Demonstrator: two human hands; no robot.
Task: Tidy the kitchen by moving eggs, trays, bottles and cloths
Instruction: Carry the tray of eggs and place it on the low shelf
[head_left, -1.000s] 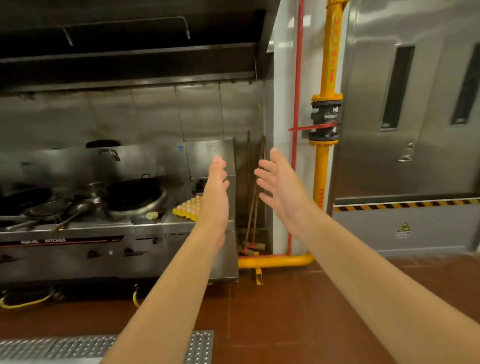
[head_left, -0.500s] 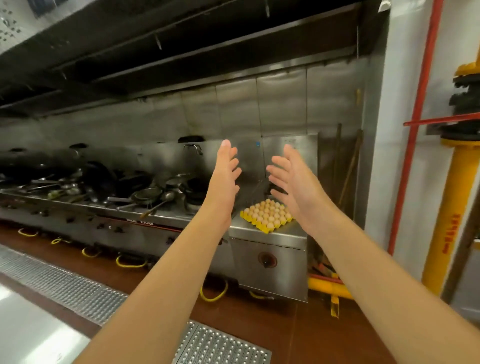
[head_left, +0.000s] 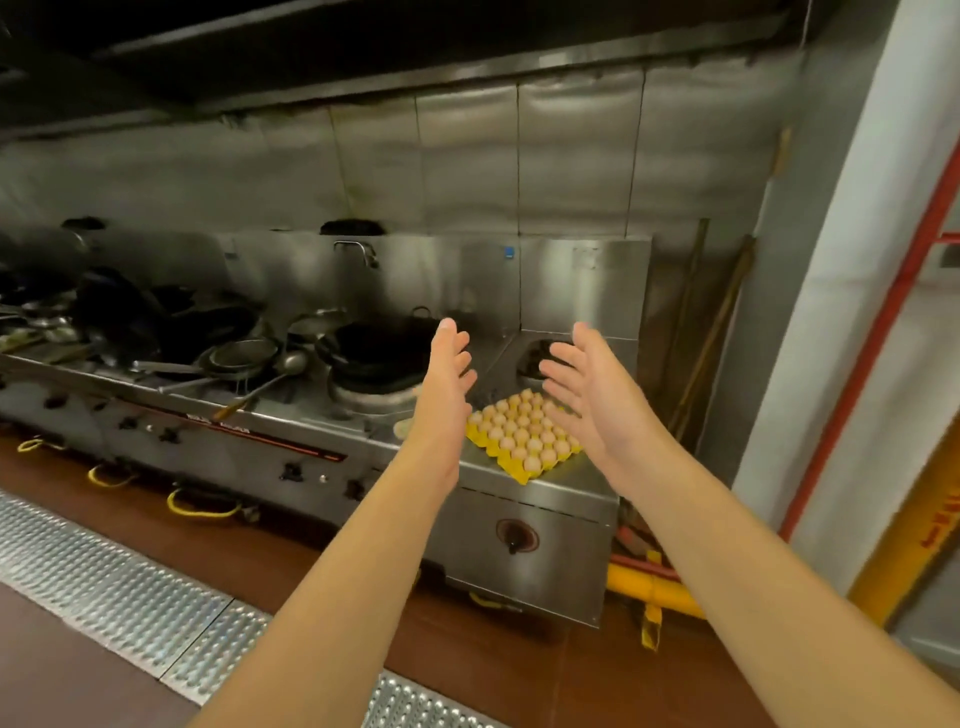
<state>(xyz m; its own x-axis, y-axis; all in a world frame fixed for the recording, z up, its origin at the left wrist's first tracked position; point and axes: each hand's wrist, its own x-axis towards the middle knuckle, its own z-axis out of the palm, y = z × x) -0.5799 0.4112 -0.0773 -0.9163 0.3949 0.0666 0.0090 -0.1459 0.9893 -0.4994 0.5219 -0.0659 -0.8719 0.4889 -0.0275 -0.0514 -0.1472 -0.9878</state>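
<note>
- A long stainless-steel cooking range runs along the wall, its brushed metal front set with small dark knobs and a dark strip with red edging.
- Behind it, a dull metal splashback in tall rectangular panels, under a dark hood.
- The floor is reddish-brown and smooth; a strip of studded, shiny metal grating crosses it at the lower left.
- On the right, a white column carries a thin red pipe; a thick yellow pipe lies low by the floor.
- A round black wok sits in a burner ring on the range; further left lie more dark pans, a wire-mesh strainer and a long-handled metal ladle.
- A yellow egg tray, square with a moulded, scalloped edge, rests on the flat right end of the range top, one corner right at the front edge. Its cups are filled with pale tan eggs, smooth and rounded, in close rows.
- The left hand is held out in the air, fingers straight and together, palm turned inward, holding nothing; in this view it overlaps the tray's left side.
- The right hand faces it, fingers slightly spread and relaxed, also empty, overlapping the tray's right side. Neither hand plainly touches the tray.
</note>
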